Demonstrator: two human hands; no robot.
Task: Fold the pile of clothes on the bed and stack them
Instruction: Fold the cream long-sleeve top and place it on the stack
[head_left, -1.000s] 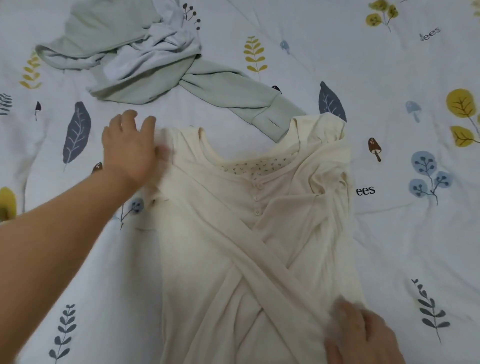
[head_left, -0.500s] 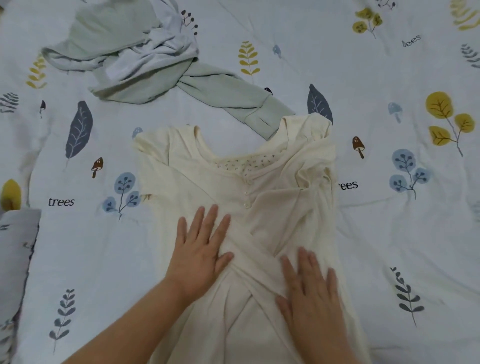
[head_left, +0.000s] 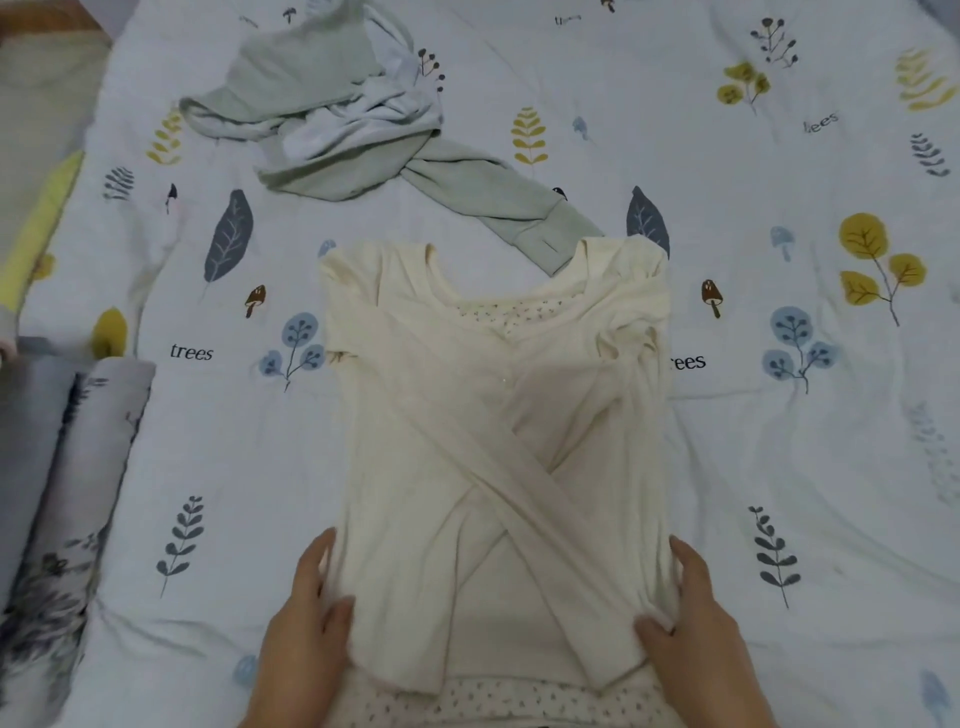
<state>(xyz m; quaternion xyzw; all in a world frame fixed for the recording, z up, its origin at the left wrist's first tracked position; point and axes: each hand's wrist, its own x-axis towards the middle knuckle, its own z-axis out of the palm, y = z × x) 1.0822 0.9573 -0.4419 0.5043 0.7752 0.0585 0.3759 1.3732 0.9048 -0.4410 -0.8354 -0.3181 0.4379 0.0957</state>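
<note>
With the cream top (head_left: 493, 441) lying flat on the bed (head_left: 779, 467), sleeves crossed, and its lower edges pinched by the left hand (head_left: 306, 623) and right hand (head_left: 696, 629), the hem is best lifted evenly toward the collar.

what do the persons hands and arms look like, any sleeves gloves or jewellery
Both are bare: the left hand and right hand wear no gloves, and no rings or watch show. No sleeve is visible on either wrist up to the bottom frame edge.

Head view, close, facing steeply down onto bed (head_left: 779, 441)
</note>
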